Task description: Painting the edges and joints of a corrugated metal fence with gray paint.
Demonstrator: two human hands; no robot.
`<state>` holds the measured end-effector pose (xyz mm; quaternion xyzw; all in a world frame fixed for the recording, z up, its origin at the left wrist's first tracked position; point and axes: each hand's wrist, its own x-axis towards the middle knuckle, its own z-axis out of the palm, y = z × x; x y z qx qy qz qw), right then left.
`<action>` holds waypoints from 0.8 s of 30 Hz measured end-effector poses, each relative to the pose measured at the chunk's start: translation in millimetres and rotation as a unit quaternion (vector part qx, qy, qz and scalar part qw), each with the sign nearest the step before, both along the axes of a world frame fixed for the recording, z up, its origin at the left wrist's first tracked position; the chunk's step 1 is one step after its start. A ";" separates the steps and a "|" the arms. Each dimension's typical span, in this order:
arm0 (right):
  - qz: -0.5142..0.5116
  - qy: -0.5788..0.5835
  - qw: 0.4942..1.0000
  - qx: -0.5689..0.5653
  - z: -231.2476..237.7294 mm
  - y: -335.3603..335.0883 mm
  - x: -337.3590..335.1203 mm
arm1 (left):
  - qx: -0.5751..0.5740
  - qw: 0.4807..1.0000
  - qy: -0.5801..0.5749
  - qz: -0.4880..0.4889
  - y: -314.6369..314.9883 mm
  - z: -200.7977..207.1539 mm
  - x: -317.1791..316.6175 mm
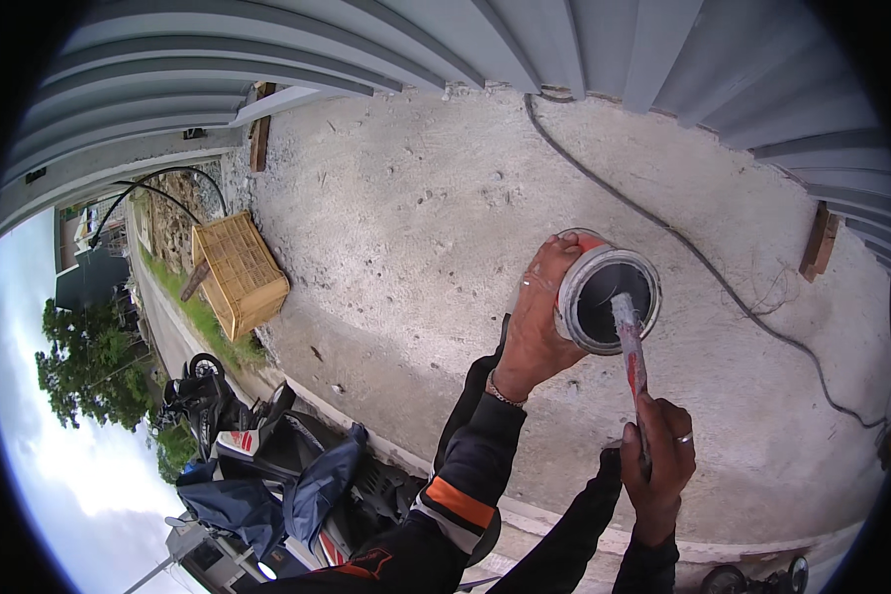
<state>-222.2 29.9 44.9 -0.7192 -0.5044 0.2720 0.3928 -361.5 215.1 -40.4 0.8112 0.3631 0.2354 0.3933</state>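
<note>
My left hand (540, 317) wraps around the side of an open paint can (570, 313) with a red-orange outside and a silver rim. Dark grey paint (604, 287) shows inside it. Between the fingers and thumb of my right hand (657, 465) is the handle of a paintbrush (634, 361), smeared red and whitish. The brush slants up from that hand over the near rim, its grey-coated end inside the can's mouth. Whether the tip dips into the paint I cannot tell. The can is held above the concrete ground.
Grey corrugated metal panels (604, 49) run along the far side. A dark cable (653, 218) crosses the concrete (416, 218) to the right. At left stand a yellowish slatted crate (240, 275) and a parked motorcycle (267, 465). A brown block (819, 243) sits by the panels.
</note>
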 end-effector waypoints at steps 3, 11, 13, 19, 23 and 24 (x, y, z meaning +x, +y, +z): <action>-0.008 0.017 1.000 -0.012 -4.3 13.3 -5.0 | 0.018 1.000 -0.006 -0.020 7.2 -2.2 -1.8; -0.014 0.050 0.998 0.035 -19.6 31.1 -1.1 | -0.048 0.998 -0.009 0.027 13.3 -0.1 -1.0; -0.053 0.084 0.994 0.050 -22.4 29.6 -5.8 | -0.095 0.994 -0.030 0.038 17.6 0.9 -2.2; -0.173 0.058 0.980 0.083 -60.0 46.3 -5.0 | -0.134 0.980 -0.085 0.116 31.1 8.4 -19.7; -0.235 -0.034 0.970 0.061 -104.4 77.9 32.0 | -0.138 0.977 -0.033 0.160 34.3 12.3 -25.2; -0.242 -0.060 0.966 0.063 -111.4 88.0 44.7 | -0.138 0.976 -0.038 0.162 35.9 11.6 -27.8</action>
